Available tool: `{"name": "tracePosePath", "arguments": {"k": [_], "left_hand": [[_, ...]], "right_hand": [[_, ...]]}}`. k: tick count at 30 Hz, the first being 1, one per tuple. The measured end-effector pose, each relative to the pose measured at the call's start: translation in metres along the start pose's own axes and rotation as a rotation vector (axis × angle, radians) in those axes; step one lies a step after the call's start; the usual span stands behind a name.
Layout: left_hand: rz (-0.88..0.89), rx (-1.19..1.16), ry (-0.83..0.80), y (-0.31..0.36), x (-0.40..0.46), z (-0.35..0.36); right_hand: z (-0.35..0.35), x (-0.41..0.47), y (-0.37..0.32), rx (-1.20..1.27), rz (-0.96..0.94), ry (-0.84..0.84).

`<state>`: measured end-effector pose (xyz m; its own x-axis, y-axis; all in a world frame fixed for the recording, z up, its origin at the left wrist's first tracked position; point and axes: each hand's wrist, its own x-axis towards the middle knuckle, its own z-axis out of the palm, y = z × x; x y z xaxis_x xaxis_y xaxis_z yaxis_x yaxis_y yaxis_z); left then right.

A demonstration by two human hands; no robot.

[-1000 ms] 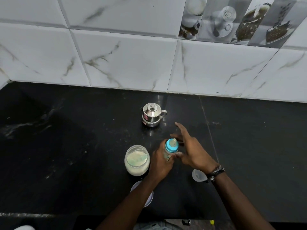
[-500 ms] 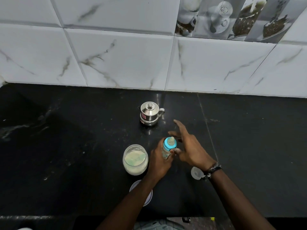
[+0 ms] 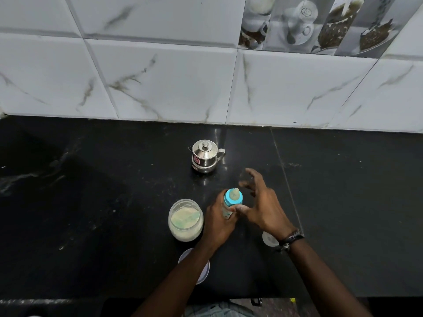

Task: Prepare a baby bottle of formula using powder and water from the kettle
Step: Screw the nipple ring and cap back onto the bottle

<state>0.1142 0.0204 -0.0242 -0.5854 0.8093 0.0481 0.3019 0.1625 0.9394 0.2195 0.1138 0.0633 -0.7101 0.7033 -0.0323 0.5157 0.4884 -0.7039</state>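
Black counter, marbled tiles; left hand grips bottle, right hand seemingly spread.

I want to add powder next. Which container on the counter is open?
The clear plastic jar of pale powder, lidless beside the left hand. The steel kettle is lidded; the baby bottle wears its blue teat ring.
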Motion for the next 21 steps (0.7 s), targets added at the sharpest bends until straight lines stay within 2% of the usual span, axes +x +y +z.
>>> {"name": "tracePosePath", "arguments": {"k": [3, 7, 19, 21], "left_hand": [[-0.005, -0.024, 0.004, -0.001, 0.000, 0.000], [-0.023, -0.042, 0.006, 0.002, -0.001, 0.000], [-0.052, 0.033, 0.017, 0.005, 0.000, 0.000], [-0.055, 0.033, 0.016, 0.005, 0.000, 0.000]], "right_hand": [[0.000, 0.004, -0.002, 0.105, -0.049, -0.129], [0.009, 0.001, -0.005, 0.061, -0.119, -0.024], [0.040, -0.010, 0.001, -0.164, -0.050, 0.303], [0.040, -0.010, 0.002, -0.173, -0.045, 0.315]]}}
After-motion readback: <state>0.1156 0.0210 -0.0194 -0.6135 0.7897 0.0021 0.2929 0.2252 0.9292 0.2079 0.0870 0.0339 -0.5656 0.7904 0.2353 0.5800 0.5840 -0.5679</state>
